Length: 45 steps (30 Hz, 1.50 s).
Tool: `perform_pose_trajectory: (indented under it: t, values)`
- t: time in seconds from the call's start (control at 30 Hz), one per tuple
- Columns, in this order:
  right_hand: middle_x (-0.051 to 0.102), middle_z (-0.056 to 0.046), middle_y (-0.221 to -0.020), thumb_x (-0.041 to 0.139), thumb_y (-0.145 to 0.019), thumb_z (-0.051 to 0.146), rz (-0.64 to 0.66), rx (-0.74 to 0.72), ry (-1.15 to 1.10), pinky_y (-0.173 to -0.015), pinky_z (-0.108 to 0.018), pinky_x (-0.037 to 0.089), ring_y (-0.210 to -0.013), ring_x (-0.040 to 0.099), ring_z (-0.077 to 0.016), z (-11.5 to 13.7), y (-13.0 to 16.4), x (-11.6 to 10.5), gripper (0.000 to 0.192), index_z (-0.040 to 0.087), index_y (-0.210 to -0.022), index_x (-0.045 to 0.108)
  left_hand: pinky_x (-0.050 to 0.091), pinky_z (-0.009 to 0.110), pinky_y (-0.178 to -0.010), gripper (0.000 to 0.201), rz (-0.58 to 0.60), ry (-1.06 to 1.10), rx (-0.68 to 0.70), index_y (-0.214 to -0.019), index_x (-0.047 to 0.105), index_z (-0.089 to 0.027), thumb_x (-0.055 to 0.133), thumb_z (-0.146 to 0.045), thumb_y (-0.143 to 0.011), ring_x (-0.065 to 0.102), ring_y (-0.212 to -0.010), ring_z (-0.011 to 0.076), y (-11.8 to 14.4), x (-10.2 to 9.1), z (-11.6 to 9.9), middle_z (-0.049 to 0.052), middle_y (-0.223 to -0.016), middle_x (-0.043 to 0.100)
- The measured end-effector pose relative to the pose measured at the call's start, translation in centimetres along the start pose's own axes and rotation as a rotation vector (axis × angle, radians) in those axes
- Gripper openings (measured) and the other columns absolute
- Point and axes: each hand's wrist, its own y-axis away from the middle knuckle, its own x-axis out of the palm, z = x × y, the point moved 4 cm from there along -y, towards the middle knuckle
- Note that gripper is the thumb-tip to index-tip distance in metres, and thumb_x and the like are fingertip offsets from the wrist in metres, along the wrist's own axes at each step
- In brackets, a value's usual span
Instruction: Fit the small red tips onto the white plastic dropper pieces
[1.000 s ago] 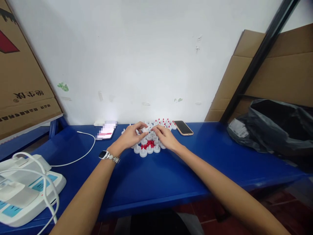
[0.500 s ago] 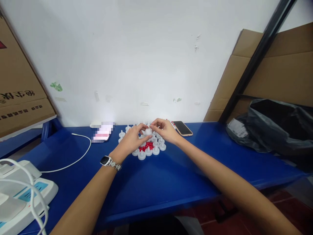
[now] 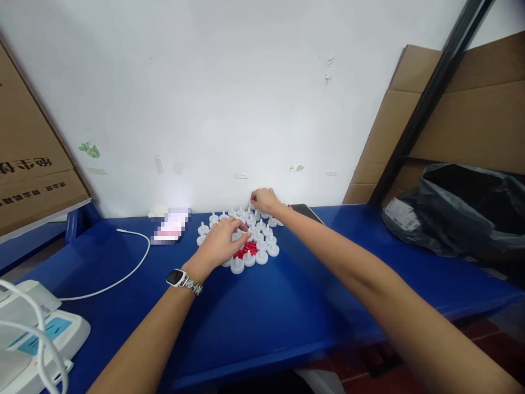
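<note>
Many white nozzle caps with pointed tips stand in a cluster on the blue table. Small red pieces lie in a heap among them. My left hand rests low over the left side of the cluster, thumb and fingers apart around white caps; I see no firm grip. At the back of the cluster, near the wall, my right hand is closed with fingers curled downward. Its fingertips are partly hidden, and what they hold, if anything, does not show.
A phone lies partly behind my right forearm. Left of the cluster are a blurred pink-white item and a white cable. A white device stands front left. A dark plastic bag sits at the right.
My right hand has moved from beside the left hand to the back of the cluster. The left hand has lowered and drawn slightly left, and the white cap the hands shared is no longer between them.
</note>
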Motion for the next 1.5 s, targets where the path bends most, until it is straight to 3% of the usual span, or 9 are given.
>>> perform_pose_trajectory:
  t: [0.3, 0.43, 0.63, 0.7, 0.8, 0.93, 1.17, 1.33, 1.5]
  values:
    - [0.074, -0.009, -0.105, 0.048, -0.090, 0.028, 0.059, 0.084, -0.010, -0.094, -0.037, 0.036, -0.103, 0.063, -0.0239, -1.6, -0.6, 0.9, 0.029, 0.020, -0.100, 0.074, 0.043, 0.043, -0.086, 0.032, 0.011, -0.035, 0.005, -0.095, 0.067, -0.022, 0.049, -0.048, -0.093, 0.058, -0.100, 0.0273, 0.0, 0.1, -0.2, 0.007, -0.100, 0.066]
    - [0.075, -0.011, -0.098, 0.061, -0.082, 0.027, 0.061, 0.107, -0.017, -0.097, -0.038, 0.034, -0.102, 0.063, -0.0254, -2.2, 0.3, 0.8, 0.018, 0.018, -0.089, 0.075, 0.043, 0.044, -0.087, 0.030, 0.010, -0.047, 0.006, -0.093, 0.067, -0.022, 0.049, -0.047, -0.093, 0.058, -0.101, 0.0275, 0.0, 0.0, -0.5, 0.006, -0.102, 0.066]
    - [0.075, -0.006, -0.094, 0.053, -0.087, 0.024, -0.051, 0.113, -0.129, -0.092, -0.033, 0.039, -0.093, 0.065, -0.0193, -1.2, 2.8, -1.6, 0.020, 0.018, -0.092, 0.072, 0.044, 0.045, -0.089, 0.029, -0.034, -0.038, 0.021, -0.103, 0.063, -0.021, 0.048, -0.044, -0.094, 0.058, -0.101, 0.0269, 0.0, -0.2, -0.7, 0.007, -0.107, 0.064]
    - [0.075, -0.006, -0.095, 0.050, -0.089, 0.027, -0.109, 0.106, -0.231, -0.084, -0.028, 0.043, -0.088, 0.066, -0.0160, -0.3, 4.6, -2.8, 0.022, 0.018, -0.096, 0.069, 0.046, 0.045, -0.089, 0.033, -0.097, -0.025, 0.032, -0.115, 0.058, -0.021, 0.048, -0.044, -0.094, 0.059, -0.102, 0.0264, 0.0, -0.3, -0.8, 0.009, -0.115, 0.061]
    - [0.073, -0.006, -0.082, 0.056, -0.087, 0.035, -0.152, 0.061, -0.792, -0.066, -0.026, 0.045, -0.071, 0.064, -0.0149, 1.4, 8.2, -3.7, 0.022, 0.015, -0.089, 0.066, 0.048, 0.042, -0.087, 0.045, -0.199, 0.040, 0.040, -0.133, 0.046, -0.022, 0.050, -0.045, -0.094, 0.060, -0.101, 0.0246, 0.1, -0.5, -1.0, 0.011, -0.125, 0.054]
    - [0.069, -0.003, -0.075, 0.063, -0.082, 0.045, -0.184, 0.011, -1.148, -0.067, -0.026, 0.046, -0.070, 0.063, -0.0151, 3.4, 12.4, -3.7, 0.028, 0.017, -0.085, 0.063, 0.049, 0.037, -0.081, 0.042, -0.182, 0.170, 0.073, -0.129, 0.047, -0.020, 0.048, -0.045, -0.096, 0.061, -0.095, 0.0216, 0.1, -0.3, -2.0, 0.009, -0.113, 0.060]
    - [0.042, 0.005, -0.060, 0.046, -0.094, 0.045, -0.270, -0.015, -0.916, -0.054, -0.025, 0.032, -0.057, 0.041, -0.0116, 4.0, 14.7, -4.1, 0.031, 0.021, -0.073, 0.046, 0.048, 0.034, -0.081, 0.039, -0.139, 0.241, 0.139, -0.127, 0.050, -0.019, 0.045, -0.045, -0.098, 0.058, -0.091, 0.0196, 0.3, -0.4, -3.5, 0.006, -0.101, 0.061]
    - [0.046, 0.003, -0.063, 0.032, -0.099, 0.048, -0.304, 0.004, -0.913, -0.059, -0.027, 0.035, -0.062, 0.045, -0.0141, 4.5, 14.7, -3.6, 0.040, 0.022, -0.071, 0.042, 0.048, 0.031, -0.078, 0.047, -0.138, 0.264, 0.175, -0.138, 0.041, -0.022, 0.052, -0.040, -0.096, 0.058, -0.087, 0.0175, 0.5, -0.4, -4.2, 0.006, -0.105, 0.059]
    - [0.045, 0.002, -0.060, 0.034, -0.097, 0.056, -0.325, 0.055, -1.037, -0.058, -0.028, 0.036, -0.058, 0.045, -0.0141, 4.8, 14.8, -2.8, 0.046, 0.022, -0.068, 0.042, 0.046, 0.030, -0.075, 0.034, -0.143, 0.327, 0.165, -0.127, 0.048, -0.022, 0.047, -0.039, -0.097, 0.056, -0.080, 0.0163, 0.6, -0.8, -4.7, 0.003, -0.091, 0.059]
